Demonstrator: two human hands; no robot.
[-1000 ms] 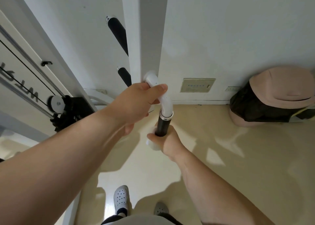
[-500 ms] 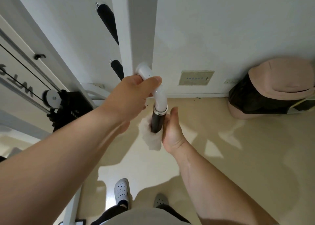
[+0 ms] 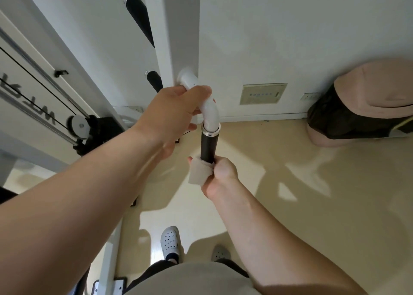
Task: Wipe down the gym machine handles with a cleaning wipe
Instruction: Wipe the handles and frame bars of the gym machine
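Wipe: a pale folded wipe (image 3: 199, 170) is wrapped round the lower end of the handle, clamped there by the right hand; one flap sticks out to the left, below the fingers.
Handle: a black handle (image 3: 209, 144) hangs nearly upright in the middle of the view, its upper part bare. A metal ring at its top joins it to a white curved tube (image 3: 209, 110).
Right hand: the right hand (image 3: 222, 174) has its fingers closed round the wipe and the bottom of the handle.
Left hand: the left hand (image 3: 172, 116) grips the white tube above the bend, fingers wrapped round it and thumb lying over the top.
Post: the tube meets a white upright post (image 3: 181, 37) just behind it.
Other grips: a long black grip (image 3: 139, 15) sits high to the left of the post, and a short black grip (image 3: 154, 81) sits lower, near the left hand.
Pulley: at far left, dark cables run down to a round pulley (image 3: 78, 125) on the white frame.
Wall plate: a beige plate (image 3: 263, 93) sits low on the wall, right of the post.
Bin: a tan-lidded bin (image 3: 368, 102) with a dark bag stands against the wall, well apart to the right.
Floor: the cream floor (image 3: 312, 205) is glossy; a light shoe (image 3: 169, 241) and a grey shoe (image 3: 220, 253) show below.
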